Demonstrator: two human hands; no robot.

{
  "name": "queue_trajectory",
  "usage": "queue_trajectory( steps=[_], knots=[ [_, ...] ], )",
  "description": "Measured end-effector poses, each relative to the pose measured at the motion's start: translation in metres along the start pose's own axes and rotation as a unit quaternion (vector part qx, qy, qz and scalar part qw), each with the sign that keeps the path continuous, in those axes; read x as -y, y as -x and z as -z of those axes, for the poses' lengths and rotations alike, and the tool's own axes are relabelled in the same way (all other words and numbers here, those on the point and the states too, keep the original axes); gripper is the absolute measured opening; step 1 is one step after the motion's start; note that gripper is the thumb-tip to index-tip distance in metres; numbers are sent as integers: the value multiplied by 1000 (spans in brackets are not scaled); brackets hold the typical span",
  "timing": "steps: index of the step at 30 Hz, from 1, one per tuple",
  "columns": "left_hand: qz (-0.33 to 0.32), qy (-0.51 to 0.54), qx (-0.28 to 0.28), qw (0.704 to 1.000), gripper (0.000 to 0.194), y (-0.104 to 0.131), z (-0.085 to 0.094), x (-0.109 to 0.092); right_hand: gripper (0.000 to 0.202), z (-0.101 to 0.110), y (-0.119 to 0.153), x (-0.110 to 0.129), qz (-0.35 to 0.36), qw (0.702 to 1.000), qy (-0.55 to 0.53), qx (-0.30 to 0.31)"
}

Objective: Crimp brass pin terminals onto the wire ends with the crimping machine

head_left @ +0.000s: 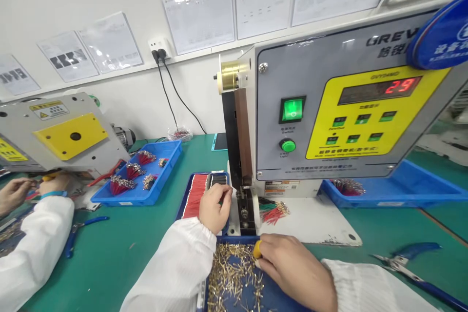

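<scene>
My left hand [216, 208] is closed beside the crimping head [245, 209] of the grey machine [283, 148], its thumb and forefinger pinched together; whatever they grip is too small to make out. Under that hand lies a blue tray [185, 194] with red wires [195, 195] and black wires [216, 180] in rows. My right hand [294, 268], wearing a yellow finger cot [257, 249], is closed over a blue tray [278, 297] of loose gold-coloured metal pins [228, 273]. Its fingertips press together, and what is between them is hidden.
Red and green wires with metal ends [274, 211] lie on the machine's white base. Blue-handled pliers [409, 263] rest at right, another pair [76, 234] at left. Wire bundles fill parts of a blue bin [161, 185]. A co-worker's hands [53, 186] work at the left machine [62, 131].
</scene>
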State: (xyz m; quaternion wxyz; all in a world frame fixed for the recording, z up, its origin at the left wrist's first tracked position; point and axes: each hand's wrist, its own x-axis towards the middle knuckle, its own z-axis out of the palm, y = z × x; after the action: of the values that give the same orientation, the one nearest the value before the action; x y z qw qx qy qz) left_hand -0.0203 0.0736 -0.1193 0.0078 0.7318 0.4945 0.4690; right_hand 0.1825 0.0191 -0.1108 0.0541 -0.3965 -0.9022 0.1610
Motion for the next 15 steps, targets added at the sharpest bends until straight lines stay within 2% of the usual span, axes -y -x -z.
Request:
queue_trajectory(
  steps=[3, 6, 11, 13, 15],
  knots=[
    [-12, -20, 0, 1000, 16, -2, 1, 3, 10, 3, 0, -2, -9, 1000, -15, -7],
    [-7, -90, 21, 996, 16, -9, 8, 17, 12, 5, 2, -3, 10, 998, -51, -31],
    [111, -238, 72, 962, 17, -15, 30, 61, 10, 6, 3, -4, 23, 989, -121, -81],
    [145, -240, 60, 958, 16, -16, 39, 76, 10, 5, 3, -4, 2, 989, -117, -94],
    [163, -192, 3, 968, 15, -19, 47, 81, 11, 4, 2, -4, -20, 990, -103, -97]
  ],
)
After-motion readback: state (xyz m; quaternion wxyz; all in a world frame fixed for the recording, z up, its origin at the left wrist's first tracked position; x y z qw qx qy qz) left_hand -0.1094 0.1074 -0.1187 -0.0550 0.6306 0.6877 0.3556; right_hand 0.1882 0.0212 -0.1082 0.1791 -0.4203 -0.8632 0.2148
